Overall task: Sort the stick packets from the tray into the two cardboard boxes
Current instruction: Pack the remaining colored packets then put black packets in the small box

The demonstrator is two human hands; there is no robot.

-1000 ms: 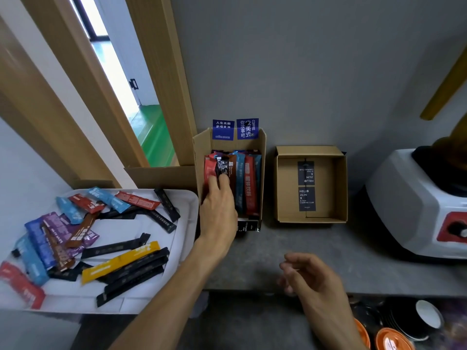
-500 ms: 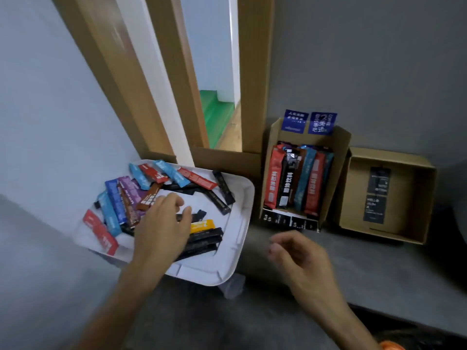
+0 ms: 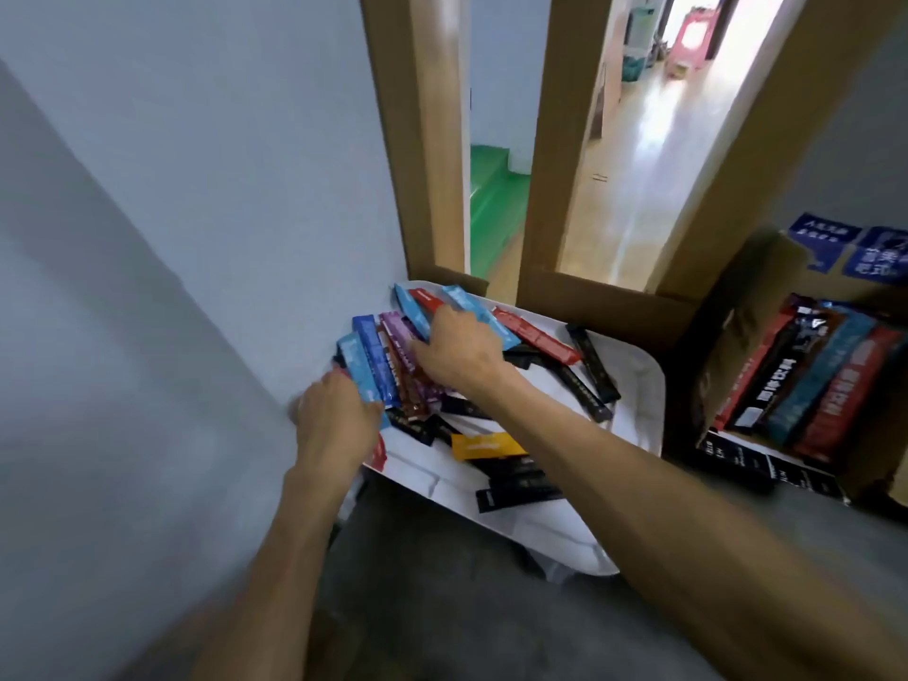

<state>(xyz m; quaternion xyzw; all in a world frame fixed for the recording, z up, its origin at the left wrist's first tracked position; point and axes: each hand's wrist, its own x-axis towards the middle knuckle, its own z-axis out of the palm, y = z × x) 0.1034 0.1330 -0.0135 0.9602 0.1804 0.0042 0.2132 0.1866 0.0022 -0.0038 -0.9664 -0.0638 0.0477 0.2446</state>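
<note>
The stick packets (image 3: 393, 361) are heaped loosely at the far left end of the white tray (image 3: 634, 385), apparently so that colours can be told apart before going to the cardboard box (image 3: 727, 317) at the right. The left hand (image 3: 334, 425) is curled at the heap's near edge, its fingertips hidden, so a pinch cannot be confirmed. The right hand (image 3: 457, 351) is laid over the purple and blue packets with fingers spread, the packets lying beneath them.

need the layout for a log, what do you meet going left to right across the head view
left hand → right hand → long black stick packet → rim of white plastic tray → open cardboard box of upright packets
</note>
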